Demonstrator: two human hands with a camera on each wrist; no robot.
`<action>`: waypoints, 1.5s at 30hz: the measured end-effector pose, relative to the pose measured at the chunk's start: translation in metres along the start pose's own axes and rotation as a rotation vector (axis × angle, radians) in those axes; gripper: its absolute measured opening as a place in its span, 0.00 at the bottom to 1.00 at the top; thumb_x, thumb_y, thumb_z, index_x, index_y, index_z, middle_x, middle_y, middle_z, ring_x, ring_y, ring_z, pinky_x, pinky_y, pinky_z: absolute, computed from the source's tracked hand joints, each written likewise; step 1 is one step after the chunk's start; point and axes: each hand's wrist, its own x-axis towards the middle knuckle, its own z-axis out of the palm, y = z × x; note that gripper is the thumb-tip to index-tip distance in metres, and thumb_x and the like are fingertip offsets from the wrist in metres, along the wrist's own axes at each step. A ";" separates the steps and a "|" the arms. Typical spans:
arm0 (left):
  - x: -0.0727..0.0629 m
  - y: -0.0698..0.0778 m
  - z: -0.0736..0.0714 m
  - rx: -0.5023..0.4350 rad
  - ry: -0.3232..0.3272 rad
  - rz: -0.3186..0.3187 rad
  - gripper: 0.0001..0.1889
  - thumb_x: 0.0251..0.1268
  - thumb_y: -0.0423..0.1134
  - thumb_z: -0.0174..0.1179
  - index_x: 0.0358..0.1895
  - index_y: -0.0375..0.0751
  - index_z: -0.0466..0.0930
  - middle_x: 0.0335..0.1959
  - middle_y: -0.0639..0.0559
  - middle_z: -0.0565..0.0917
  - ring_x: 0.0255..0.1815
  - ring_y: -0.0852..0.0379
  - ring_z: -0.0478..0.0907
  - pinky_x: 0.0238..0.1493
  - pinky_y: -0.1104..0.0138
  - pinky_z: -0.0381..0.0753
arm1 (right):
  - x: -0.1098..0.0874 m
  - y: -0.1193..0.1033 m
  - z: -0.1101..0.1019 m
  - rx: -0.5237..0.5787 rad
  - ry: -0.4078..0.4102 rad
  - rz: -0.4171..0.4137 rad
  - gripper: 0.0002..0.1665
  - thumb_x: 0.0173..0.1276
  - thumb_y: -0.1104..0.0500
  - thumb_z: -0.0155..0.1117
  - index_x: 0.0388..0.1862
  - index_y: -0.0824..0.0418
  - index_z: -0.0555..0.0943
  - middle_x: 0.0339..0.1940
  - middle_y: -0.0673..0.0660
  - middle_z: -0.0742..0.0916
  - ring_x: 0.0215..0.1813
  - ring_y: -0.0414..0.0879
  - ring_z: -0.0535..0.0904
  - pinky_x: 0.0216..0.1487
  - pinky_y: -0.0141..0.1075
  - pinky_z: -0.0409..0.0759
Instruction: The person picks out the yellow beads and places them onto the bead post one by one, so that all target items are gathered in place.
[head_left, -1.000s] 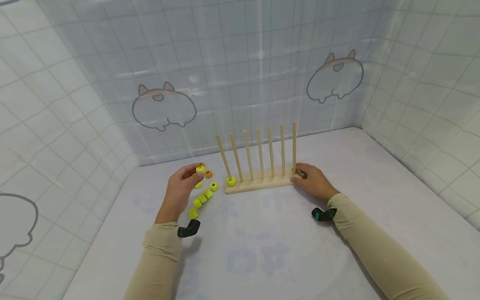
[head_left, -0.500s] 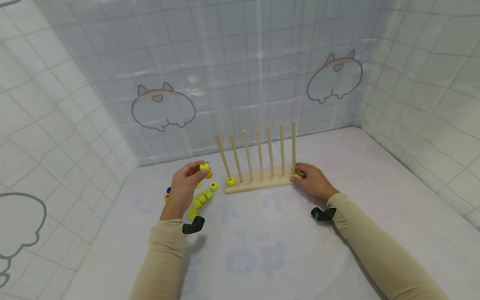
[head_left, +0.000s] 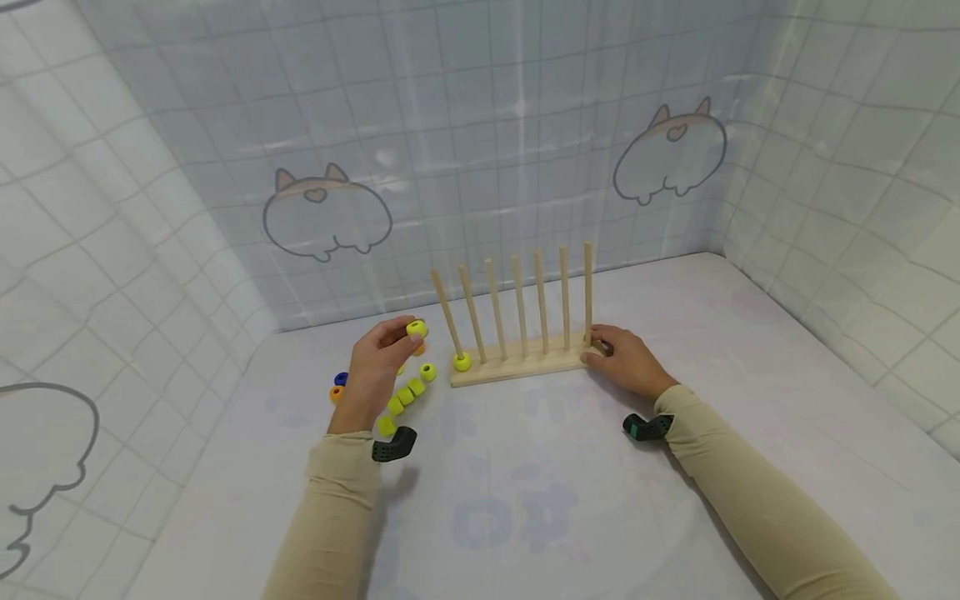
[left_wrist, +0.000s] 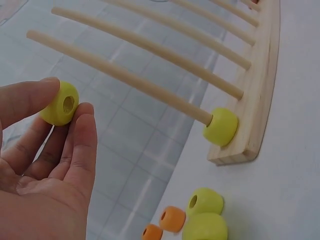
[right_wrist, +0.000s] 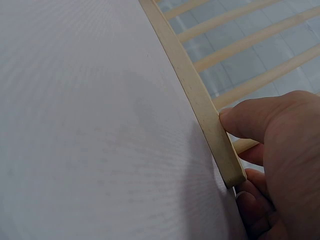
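My left hand (head_left: 372,364) pinches a yellow bead (left_wrist: 56,111) between thumb and fingertips, with its hole showing. It is raised left of the leftmost peg (left_wrist: 120,75) of a wooden peg rack (head_left: 525,365). Several upright pegs stand in a row on the rack's flat base. One yellow bead (head_left: 461,362) sits at the bottom of that leftmost peg; the other pegs are bare. My right hand (head_left: 630,364) grips the right end of the base (right_wrist: 202,110), thumb at the front edge and fingers around the end.
Several loose yellow beads (head_left: 406,397) lie in a slanting line left of the rack. A blue bead (head_left: 342,379) and an orange bead (head_left: 337,395) lie left of my left wrist. More orange beads (left_wrist: 172,219) lie beyond. A tile-patterned wall (head_left: 480,150) rises behind.
My left hand has moved right and slightly up with the yellow bead, nearer the leftmost peg. The blue and an orange bead have come into view behind it. My right hand has stayed put.
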 end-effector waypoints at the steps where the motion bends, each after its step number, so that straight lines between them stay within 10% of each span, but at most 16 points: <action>1: 0.000 0.000 0.002 -0.015 0.002 -0.003 0.24 0.69 0.36 0.66 0.66 0.41 0.74 0.59 0.46 0.78 0.61 0.44 0.75 0.68 0.59 0.72 | 0.000 0.000 0.000 -0.001 0.001 0.002 0.28 0.72 0.54 0.65 0.66 0.67 0.77 0.73 0.64 0.72 0.72 0.63 0.67 0.69 0.57 0.68; 45: 0.005 0.026 0.017 -0.059 -0.044 0.086 0.25 0.68 0.35 0.66 0.67 0.39 0.74 0.61 0.46 0.76 0.62 0.49 0.76 0.66 0.63 0.74 | 0.000 0.007 0.004 0.020 0.014 -0.017 0.26 0.71 0.55 0.66 0.64 0.66 0.79 0.73 0.63 0.73 0.71 0.62 0.68 0.68 0.56 0.70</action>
